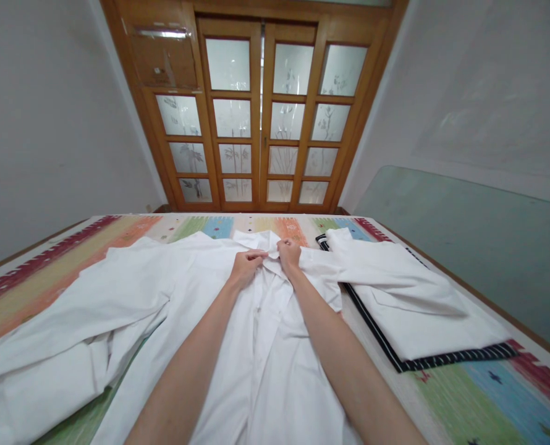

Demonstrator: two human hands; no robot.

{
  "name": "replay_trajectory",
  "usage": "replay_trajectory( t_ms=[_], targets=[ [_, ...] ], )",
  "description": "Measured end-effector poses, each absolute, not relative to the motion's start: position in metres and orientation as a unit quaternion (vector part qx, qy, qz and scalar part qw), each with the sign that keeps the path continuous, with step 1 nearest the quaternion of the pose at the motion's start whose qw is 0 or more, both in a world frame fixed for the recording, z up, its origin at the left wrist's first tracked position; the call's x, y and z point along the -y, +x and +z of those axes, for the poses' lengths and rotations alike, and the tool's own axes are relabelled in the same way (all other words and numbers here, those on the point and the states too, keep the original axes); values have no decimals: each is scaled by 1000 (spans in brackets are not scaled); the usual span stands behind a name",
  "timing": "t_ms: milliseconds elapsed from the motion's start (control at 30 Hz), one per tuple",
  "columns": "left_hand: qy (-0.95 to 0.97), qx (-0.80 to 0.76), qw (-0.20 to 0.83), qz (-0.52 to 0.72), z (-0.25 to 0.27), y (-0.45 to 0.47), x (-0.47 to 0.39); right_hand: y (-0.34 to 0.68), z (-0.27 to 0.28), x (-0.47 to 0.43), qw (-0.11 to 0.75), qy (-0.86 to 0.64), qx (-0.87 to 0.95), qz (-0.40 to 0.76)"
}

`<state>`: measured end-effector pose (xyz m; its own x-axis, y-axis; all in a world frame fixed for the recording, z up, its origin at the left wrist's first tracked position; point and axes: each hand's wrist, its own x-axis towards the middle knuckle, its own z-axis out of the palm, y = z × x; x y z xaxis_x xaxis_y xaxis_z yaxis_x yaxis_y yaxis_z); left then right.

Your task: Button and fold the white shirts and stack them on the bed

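Observation:
A white long-sleeved shirt (210, 303) lies spread face up, its collar at the far end and its sleeves reaching out to both sides. At the top of the front opening, just below the collar, my left hand (248, 267) pinches the cloth. Close beside it, my right hand (289, 252) has its fingers closed on the right side of the shirt collar (256, 238). Whether a button is between the fingers is too small to make out. The shirt's right-hand sleeve lies across a folded white garment (423, 327).
A striped, multicoloured cloth (497, 395) covers the surface under the shirt. Black fabric with white stripes (460, 355) shows beneath the folded garment. A glass panel (469, 228) leans along the right wall. Wooden doors with frosted panes (256, 142) stand at the far end.

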<state>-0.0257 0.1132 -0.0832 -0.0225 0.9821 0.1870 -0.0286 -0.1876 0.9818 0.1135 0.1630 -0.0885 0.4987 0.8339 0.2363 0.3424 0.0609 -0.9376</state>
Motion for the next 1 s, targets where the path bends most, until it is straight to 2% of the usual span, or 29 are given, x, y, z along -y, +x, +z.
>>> replay_trajectory(
  t_ms=[133,367,500,767,1000],
  targets=[
    [565,-428,462,534,-79,-27,-109,119,-87,-170,589,-644,421,246],
    [594,-420,463,507,-75,-29,-105,122,-95,-174,580,-532,510,348],
    [582,-421,470,513,-75,-29,-105,122,-96,-174,576,-572,497,307],
    [564,-396,503,522,-77,-30,-107,123,-97,-173,526,-620,564,148],
    [564,-406,504,513,-78,-30,-107,121,-99,-173,462,-623,620,114]
  ],
)
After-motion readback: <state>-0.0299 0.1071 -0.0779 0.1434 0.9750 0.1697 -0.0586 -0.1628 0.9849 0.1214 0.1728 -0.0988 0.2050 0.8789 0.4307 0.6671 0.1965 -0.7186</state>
